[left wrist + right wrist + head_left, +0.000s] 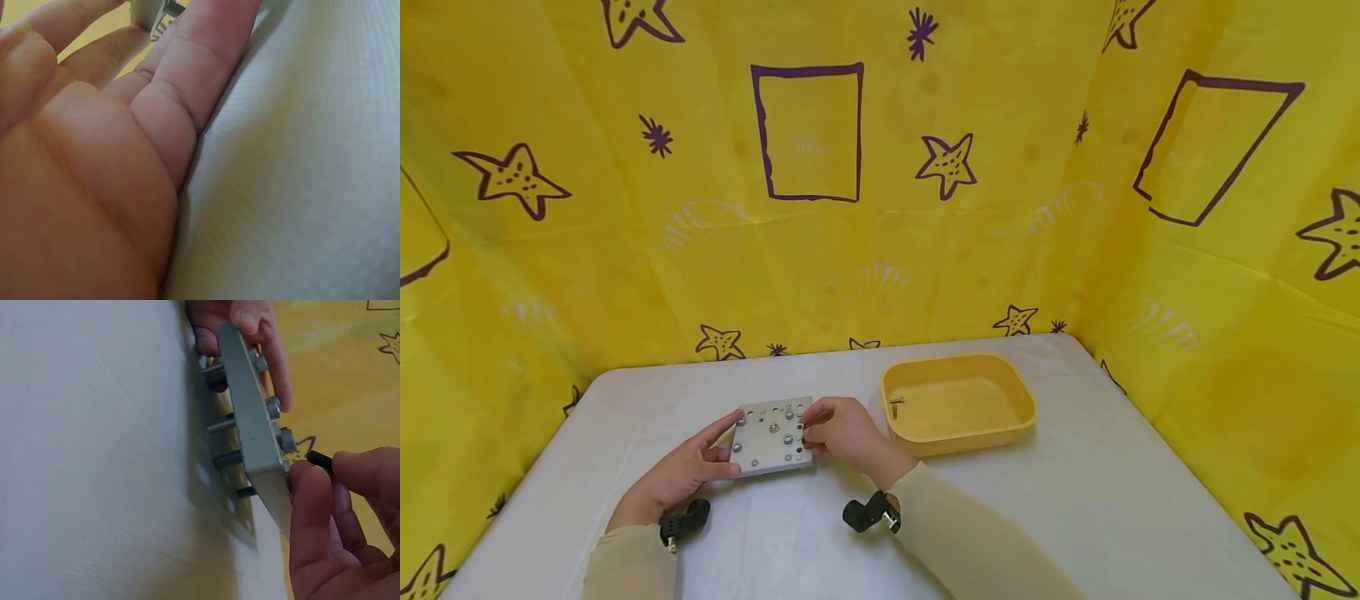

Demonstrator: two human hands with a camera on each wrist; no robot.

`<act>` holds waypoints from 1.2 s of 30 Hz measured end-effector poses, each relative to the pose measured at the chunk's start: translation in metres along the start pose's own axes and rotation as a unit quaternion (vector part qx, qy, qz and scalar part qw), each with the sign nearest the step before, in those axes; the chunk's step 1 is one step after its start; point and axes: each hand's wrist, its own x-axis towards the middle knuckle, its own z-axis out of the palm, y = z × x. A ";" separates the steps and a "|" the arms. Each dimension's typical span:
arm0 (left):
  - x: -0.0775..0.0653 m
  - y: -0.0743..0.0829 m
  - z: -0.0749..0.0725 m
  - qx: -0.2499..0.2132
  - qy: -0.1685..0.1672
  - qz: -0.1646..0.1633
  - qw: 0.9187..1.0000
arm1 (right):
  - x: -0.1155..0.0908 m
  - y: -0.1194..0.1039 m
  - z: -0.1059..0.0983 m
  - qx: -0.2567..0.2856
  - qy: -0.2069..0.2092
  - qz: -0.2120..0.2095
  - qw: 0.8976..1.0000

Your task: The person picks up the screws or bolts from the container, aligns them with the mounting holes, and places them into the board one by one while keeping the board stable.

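A grey metal plate [772,454] with several holes is held a little above the table in the head view. Silvery bolts [285,440] stand on its upper face, and shanks poke out underneath. My left hand [700,461] grips the plate's left edge, thumb at the near corner and a finger at the far one. In the left wrist view a threaded bolt end [172,8] shows past the fingers. Over the plate's right edge, my right hand [848,433] pinches a small black screw [320,459] between thumb and finger, its threaded end apart from the plate.
A yellow plastic tray [958,436] sits right of the plate, with a few small screws [895,407] at its left side. The white-covered table [1120,500] is bordered by a yellow patterned curtain [820,275] behind and at the sides.
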 end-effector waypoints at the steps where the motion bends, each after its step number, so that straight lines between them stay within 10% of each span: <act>1: 0.000 0.000 0.000 -0.001 0.000 -0.001 1.000 | 0.000 0.001 0.001 -0.010 0.001 0.000 1.000; 19: 0.000 0.002 0.000 -0.005 -0.002 -0.012 1.000 | -0.005 0.002 0.004 -0.173 -0.012 -0.075 0.982; 36: 0.001 0.000 0.000 -0.005 -0.005 -0.002 1.000 | -0.010 -0.002 0.001 -0.150 -0.020 -0.079 0.985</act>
